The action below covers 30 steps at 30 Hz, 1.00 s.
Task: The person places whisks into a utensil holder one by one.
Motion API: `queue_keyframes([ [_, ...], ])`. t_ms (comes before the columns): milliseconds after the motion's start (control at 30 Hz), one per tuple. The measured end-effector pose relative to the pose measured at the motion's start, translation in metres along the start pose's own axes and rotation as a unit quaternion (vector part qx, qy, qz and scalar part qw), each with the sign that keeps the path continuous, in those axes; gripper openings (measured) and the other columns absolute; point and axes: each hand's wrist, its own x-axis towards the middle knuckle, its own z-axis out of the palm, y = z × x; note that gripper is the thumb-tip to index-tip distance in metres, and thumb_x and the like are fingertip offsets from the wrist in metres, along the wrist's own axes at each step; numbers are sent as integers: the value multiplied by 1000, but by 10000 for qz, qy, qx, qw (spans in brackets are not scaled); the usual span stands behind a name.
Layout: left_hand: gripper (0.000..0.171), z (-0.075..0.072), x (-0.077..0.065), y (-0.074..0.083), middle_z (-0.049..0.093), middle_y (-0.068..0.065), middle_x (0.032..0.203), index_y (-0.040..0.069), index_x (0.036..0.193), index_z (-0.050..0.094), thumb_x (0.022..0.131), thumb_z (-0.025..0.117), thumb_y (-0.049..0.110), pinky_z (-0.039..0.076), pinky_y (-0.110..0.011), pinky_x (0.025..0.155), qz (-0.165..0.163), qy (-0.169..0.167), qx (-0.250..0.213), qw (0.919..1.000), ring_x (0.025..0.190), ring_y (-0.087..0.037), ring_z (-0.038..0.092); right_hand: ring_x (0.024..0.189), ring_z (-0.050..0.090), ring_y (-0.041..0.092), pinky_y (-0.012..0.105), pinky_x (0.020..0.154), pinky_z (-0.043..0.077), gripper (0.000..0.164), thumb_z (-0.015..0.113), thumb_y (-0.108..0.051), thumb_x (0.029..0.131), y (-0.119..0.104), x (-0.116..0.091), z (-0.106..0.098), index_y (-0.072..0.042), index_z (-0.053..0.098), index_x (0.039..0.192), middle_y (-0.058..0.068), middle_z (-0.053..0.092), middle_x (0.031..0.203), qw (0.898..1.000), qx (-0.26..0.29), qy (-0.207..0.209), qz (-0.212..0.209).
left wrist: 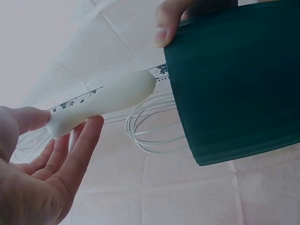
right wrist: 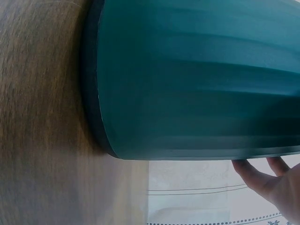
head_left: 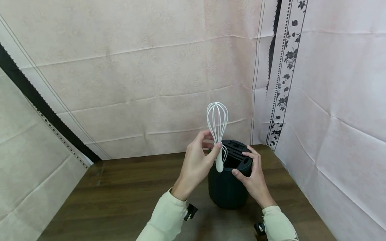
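My left hand (head_left: 197, 157) pinches a white whisk (head_left: 219, 160) near the neck, between thumb and fingers. Its wire loops point up and its pale handle hangs down, overlapping the holder's near left rim in the head view. In the left wrist view the handle (left wrist: 105, 101) slants toward the holder. The dark green utensil holder (head_left: 227, 190) stands upright on the table, its top divided into slots and openings. With thumb in front and fingers across the top, my right hand (head_left: 256, 180) grips its right rim. Wire loops of a second whisk (left wrist: 154, 126) show beside the holder's rim.
The brown wooden table (head_left: 135, 190) carries the holder toward its right back part. Pale cloth sheets (head_left: 150, 83) hang behind and at both sides, close to the table's edges. A floral border strip (head_left: 283, 87) runs down the right corner.
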Motion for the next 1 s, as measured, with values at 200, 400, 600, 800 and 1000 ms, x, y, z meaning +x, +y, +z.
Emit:
queue_keyframes([
  [200, 42, 7, 6, 0, 72, -9, 119, 3, 136, 60, 98, 75, 9, 61, -25, 71, 205, 68, 15, 9998, 103, -22, 73, 154, 24, 34, 73, 118, 24, 70, 80, -17, 92, 0, 0, 0, -13, 41, 149, 3, 19, 172, 10000, 70, 34, -16],
  [400, 42, 11, 10, 0, 74, -9, 116, 2, 135, 61, 96, 77, 9, 61, -24, 72, 168, 108, 6, 9998, 99, -20, 75, 153, 25, 34, 72, 118, 26, 70, 80, -18, 92, 0, 0, 0, -14, 40, 149, 0, 19, 172, 10000, 23, 29, 11],
  [600, 42, 15, 14, -2, 75, -13, 115, 0, 132, 60, 95, 79, 8, 61, -23, 77, 135, 8, -14, 9999, 98, -20, 76, 152, 27, 31, 68, 119, 28, 69, 80, -16, 92, -1, 0, 2, -14, 41, 149, 0, 20, 172, 10000, 82, 30, 35],
  [800, 46, 19, 16, -5, 75, -15, 116, 0, 135, 58, 94, 79, 7, 61, -23, 80, 58, -231, 51, 9997, 99, -21, 76, 151, 29, 25, 29, 119, 32, 70, 80, -15, 92, -1, 0, 2, -15, 41, 150, -3, 20, 172, 9999, 34, 30, 111],
  [1000, 51, 22, 15, -8, 76, -13, 114, 3, 138, 54, 93, 79, 3, 61, -22, 79, -13, -395, 21, 9992, 100, -17, 74, 151, 30, 26, 22, 115, 31, 70, 79, -16, 93, -1, 0, 0, -15, 40, 151, -4, 19, 172, 9999, -51, 4, 149],
])
